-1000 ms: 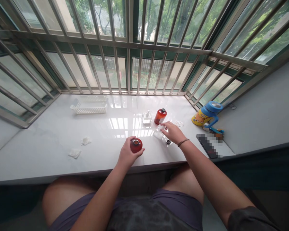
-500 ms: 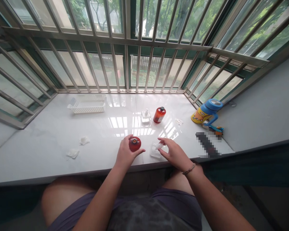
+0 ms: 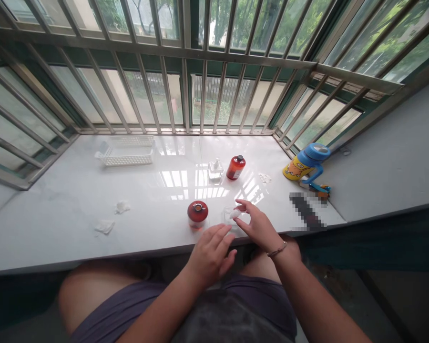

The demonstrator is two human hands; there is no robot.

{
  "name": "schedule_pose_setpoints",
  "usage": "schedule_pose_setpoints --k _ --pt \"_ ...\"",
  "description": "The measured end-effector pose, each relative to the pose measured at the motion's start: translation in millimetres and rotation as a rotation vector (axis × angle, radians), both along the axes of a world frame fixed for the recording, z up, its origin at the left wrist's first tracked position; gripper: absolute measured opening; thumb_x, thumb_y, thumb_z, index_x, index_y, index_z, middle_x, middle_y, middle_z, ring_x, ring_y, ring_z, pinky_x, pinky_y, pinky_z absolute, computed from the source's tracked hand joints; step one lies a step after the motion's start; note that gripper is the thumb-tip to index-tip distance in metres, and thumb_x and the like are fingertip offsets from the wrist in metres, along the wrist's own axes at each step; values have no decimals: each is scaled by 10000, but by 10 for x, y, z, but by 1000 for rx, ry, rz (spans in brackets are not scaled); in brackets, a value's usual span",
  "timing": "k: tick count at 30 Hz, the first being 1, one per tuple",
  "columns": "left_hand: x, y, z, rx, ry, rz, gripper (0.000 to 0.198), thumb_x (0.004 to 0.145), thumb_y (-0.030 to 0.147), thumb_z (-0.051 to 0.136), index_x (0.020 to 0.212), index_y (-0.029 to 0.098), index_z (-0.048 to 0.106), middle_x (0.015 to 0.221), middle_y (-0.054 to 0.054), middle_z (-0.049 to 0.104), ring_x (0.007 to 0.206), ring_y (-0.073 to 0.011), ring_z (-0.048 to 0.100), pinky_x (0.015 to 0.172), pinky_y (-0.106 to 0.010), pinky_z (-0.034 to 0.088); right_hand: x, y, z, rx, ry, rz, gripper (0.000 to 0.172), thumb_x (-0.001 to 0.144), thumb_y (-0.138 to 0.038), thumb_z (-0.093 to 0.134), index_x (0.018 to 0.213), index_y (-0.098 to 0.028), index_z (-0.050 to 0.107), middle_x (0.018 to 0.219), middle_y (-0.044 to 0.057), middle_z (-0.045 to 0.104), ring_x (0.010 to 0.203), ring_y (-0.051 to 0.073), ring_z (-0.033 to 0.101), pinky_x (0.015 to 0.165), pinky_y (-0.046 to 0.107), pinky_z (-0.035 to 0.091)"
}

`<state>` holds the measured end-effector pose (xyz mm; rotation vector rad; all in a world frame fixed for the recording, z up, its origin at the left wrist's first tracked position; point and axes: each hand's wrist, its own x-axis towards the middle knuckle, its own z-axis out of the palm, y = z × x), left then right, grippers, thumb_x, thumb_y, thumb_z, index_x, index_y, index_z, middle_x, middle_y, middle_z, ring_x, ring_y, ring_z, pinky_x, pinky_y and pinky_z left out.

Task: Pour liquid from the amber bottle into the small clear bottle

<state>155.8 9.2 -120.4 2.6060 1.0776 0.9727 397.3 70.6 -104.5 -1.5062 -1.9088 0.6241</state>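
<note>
A small red-brown bottle [image 3: 197, 214] stands uncapped near the front edge of the white sill [image 3: 75, 200]. My left hand [image 3: 210, 255] is off it, fingers spread, hovering just right of and below the bottle. My right hand [image 3: 259, 226] pinches a small white piece [image 3: 235, 214] over a clear little container [image 3: 229, 216] beside the bottle. A second red-brown bottle [image 3: 235, 167] with a dark cap stands farther back, next to a small clear glass bottle [image 3: 215, 169].
A white slotted basket [image 3: 126, 151] sits at the back left. Two crumpled white wads [image 3: 122, 206] [image 3: 104, 226] lie on the left. A blue and yellow cup [image 3: 306, 164] lies tipped at the right by a dark flat object [image 3: 305, 212]. Window bars fence the back.
My left hand has let go of the near bottle and drawn back toward the sill's edge. My right hand brought the clear container and white piece from mid-sill to beside that bottle.
</note>
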Motion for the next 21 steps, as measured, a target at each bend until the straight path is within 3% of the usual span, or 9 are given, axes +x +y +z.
schedule_pose_setpoints --k 3,6,15,21 --pt "248 48 -118 -130 209 54 686 1003 275 671 1637 192 424 1761 -191 374 1642 -389 341 1284 -564 415 7 19 -4 9 -12 -18 564 940 -356 742 1473 -291 569 1197 79 762 1139 299 733 1038 519 596" --pt "394 96 -200 -176 289 119 820 968 295 735 1691 236 352 1808 -198 252 1676 -400 251 1291 -580 392 19 14 9 -2 -2 -30 576 948 -398 744 1483 -300 556 1208 80 768 1148 307 733 1043 539 593" --pt "474 72 -299 -180 334 171 918 977 336 728 1745 251 232 1822 -158 219 1674 -352 277 1278 -572 416 63 -114 -30 -99 161 -34 598 995 -467 710 1525 -310 482 1392 108 729 1320 301 689 1162 564 529" --pt "449 110 -310 -188 372 164 954 950 310 770 1743 291 241 1825 -127 226 1668 -350 295 1266 -592 427 121 -176 -179 -145 303 -112 684 1007 -524 691 1570 -294 377 1299 101 749 1277 277 701 1191 577 501"
